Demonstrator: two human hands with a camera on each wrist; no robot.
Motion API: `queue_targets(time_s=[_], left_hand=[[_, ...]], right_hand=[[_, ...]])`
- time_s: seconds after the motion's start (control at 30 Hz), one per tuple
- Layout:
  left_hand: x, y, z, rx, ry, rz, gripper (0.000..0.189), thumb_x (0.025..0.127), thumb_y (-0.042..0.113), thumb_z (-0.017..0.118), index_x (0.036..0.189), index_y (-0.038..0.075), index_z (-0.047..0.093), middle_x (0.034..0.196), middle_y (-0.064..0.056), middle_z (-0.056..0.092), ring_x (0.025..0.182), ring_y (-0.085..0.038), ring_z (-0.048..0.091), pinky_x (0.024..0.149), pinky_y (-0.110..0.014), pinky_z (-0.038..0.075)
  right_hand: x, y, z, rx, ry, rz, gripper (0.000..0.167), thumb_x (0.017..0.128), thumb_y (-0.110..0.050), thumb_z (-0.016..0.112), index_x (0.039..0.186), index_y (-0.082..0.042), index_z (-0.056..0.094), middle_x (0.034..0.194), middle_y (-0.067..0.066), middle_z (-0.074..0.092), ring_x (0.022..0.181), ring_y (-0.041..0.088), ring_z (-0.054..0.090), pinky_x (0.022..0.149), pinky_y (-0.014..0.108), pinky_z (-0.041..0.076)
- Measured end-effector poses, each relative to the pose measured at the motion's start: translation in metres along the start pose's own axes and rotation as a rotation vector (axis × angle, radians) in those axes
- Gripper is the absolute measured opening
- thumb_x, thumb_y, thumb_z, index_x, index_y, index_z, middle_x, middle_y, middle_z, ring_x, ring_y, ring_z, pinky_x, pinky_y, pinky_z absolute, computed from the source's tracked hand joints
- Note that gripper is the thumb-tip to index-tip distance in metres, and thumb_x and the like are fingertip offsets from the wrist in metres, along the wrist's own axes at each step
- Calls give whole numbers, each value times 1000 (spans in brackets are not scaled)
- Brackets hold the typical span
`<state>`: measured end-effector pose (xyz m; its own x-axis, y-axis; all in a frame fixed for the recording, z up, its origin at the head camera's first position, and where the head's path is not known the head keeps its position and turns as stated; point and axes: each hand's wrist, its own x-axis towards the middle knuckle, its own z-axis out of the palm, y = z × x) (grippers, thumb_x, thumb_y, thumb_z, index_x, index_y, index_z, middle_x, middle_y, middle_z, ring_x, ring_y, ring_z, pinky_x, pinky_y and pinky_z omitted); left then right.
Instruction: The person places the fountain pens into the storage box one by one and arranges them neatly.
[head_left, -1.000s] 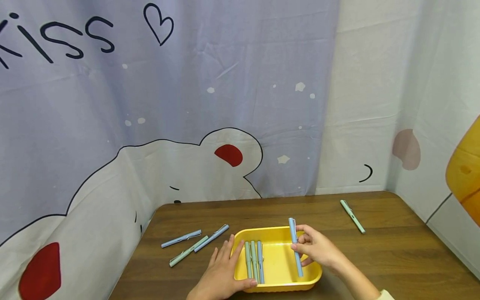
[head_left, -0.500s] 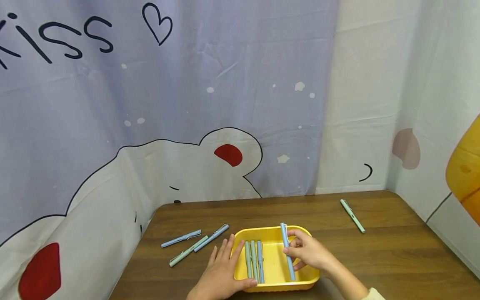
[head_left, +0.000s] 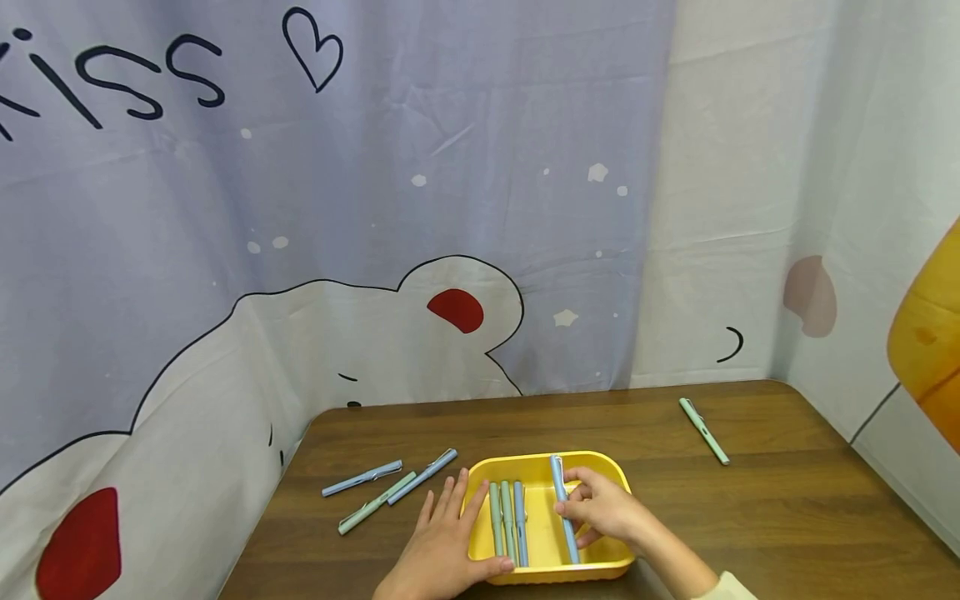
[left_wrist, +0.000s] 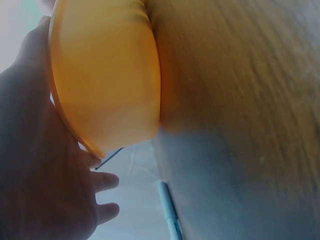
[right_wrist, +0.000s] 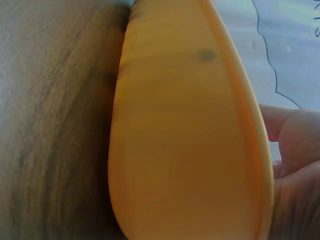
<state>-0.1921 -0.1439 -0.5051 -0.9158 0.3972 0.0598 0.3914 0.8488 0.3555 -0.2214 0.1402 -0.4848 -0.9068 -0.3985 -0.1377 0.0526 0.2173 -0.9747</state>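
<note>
Left of the tray, two pens seemingly touch.

The held pen is light blue, the tray yellow; near the far right corner of the brown wood-grained table lies a pale-green pen.

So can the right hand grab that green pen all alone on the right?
Probably not yet: the right hand holds a blue pen. Otherwise the way to the lone green pen looks open.
</note>
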Motion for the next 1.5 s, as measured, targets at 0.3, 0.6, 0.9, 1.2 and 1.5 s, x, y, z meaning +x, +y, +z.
queue_targets(time_s=[0.3,0.6,0.9,1.2,1.5], left_hand=[[0,0,0,-1,1,2,107,81,81,58,161,16,29,168,-19,14,152,-45,17,119,-67,14],[0,0,1,-6,4,9,106,82,80,58,161,15,29,168,-21,14,152,-45,18,118,-68,14],[0,1,0,-14,-12,2,106,82,80,59,161,14,29,168,-20,13,152,-45,18,119,-68,13],[0,1,1,-14,-27,-19,107,82,82,57,161,16,28,169,-19,12,153,-43,18,120,-66,13],[1,1,1,-24,-21,-17,107,81,81,58,161,16,28,169,-19,12,152,-43,19,120,-66,13]], right_hand=[[3,4,7,-25,17,19,54,94,-12,71,136,9,45,87,12,62,72,22,63,58,39,61],[7,6,15,-48,28,49,51,93,-11,73,133,8,48,86,12,63,69,21,63,56,37,60],[11,8,22,-68,20,70,49,92,-8,72,132,8,49,88,13,65,65,19,65,55,36,60],[19,12,30,-68,18,80,47,89,-1,73,128,9,49,84,12,64,60,18,64,52,32,59],[27,13,36,-143,17,111,37,88,2,73,120,10,54,79,11,62,56,16,64,51,31,58]])
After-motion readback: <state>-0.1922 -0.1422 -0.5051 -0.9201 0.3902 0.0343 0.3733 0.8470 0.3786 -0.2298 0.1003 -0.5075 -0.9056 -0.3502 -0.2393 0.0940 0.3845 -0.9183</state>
